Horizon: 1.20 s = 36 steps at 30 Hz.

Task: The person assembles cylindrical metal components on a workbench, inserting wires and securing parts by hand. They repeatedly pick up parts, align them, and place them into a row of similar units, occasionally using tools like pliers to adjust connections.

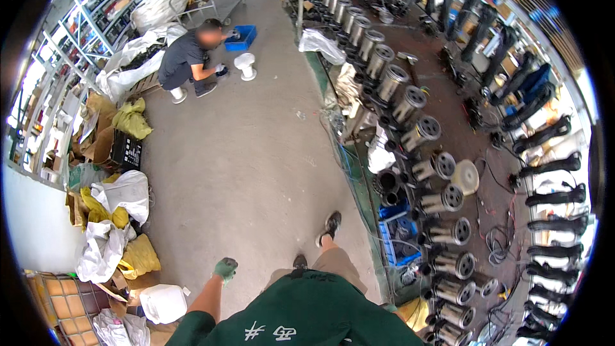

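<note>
My left hand [225, 269], in a green work glove, hangs over the bare concrete floor [256, 173] beside my left leg. Its fingers look loosely curled, with nothing visible in them. Of my right hand [389, 307], only a bit of green glove shows past the edge of my dark green shirt; its fingers are hidden. That hand is nearest to the long bench on the right, where a row of shiny metal cylinders [451, 230] lies along the edge. My legs are apart, one shoe [332, 224] set forward on the floor.
A blue crate [398, 237] stands under the bench edge. Black curved parts [554, 224] line the bench's far side. Ahead on the left, a person [186, 57] sits low beside a blue bin [241, 37] and a white stool [245, 67]. Sacks [128, 195] and a white jug [163, 303] lie left.
</note>
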Motion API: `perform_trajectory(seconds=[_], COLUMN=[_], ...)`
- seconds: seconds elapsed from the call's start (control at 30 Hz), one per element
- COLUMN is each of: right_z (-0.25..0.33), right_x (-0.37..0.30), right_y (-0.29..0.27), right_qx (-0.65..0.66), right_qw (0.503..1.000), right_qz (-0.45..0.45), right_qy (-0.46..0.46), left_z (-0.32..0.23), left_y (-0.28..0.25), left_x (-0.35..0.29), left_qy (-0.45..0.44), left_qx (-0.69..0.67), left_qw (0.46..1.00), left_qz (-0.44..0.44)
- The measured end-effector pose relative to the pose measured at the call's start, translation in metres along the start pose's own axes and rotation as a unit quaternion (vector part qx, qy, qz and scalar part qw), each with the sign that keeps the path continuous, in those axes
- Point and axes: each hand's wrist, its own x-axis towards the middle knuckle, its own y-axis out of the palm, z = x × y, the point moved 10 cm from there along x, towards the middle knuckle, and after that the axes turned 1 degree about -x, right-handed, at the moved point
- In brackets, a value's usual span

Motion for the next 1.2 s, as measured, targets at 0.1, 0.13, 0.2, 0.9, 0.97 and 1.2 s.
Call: perform_trajectory(seconds=[0.1, 0.13, 0.2, 0.9, 0.97, 1.2], right_z=[0.027, 0.036, 0.05, 0.32, 0.316, 0.424], right_x=[0.067, 0.082, 0.11, 0.332, 0.349, 0.33], right_y=[-0.081, -0.122, -0.215, -0.901, -0.957, -1.151], right_qx=[0.028, 0.15, 0.403, 0.454, 0.373, 0.443], right_qw=[0.999, 0.988, 0.908, 0.873, 0.893, 0.85], right_qz=[-0.019, -0.031, -0.049, -0.176, -0.245, -0.277], right_qy=[-0.011, 0.029, 0.103, -0.033, -0.051, -0.066], left_z=[0.002, -0.004, 0.006, -0.215, -0.328, -0.583], left_y=[-0.025, -0.031, -0.031, -0.002, -0.021, -0.172], left_x=[0.018, 0.021, 0.012, 0.234, 0.261, 0.46], left_qy=[-0.034, -0.047, -0.08, 0.066, 0.027, 0.017], left_qx=[-0.029, -0.02, -0.043, -0.181, -0.046, -0.18], left_qw=[0.998, 0.998, 0.994, 0.981, 0.995, 0.983], left_qz=[-0.035, -0.04, -0.055, -0.017, -0.081, -0.029])
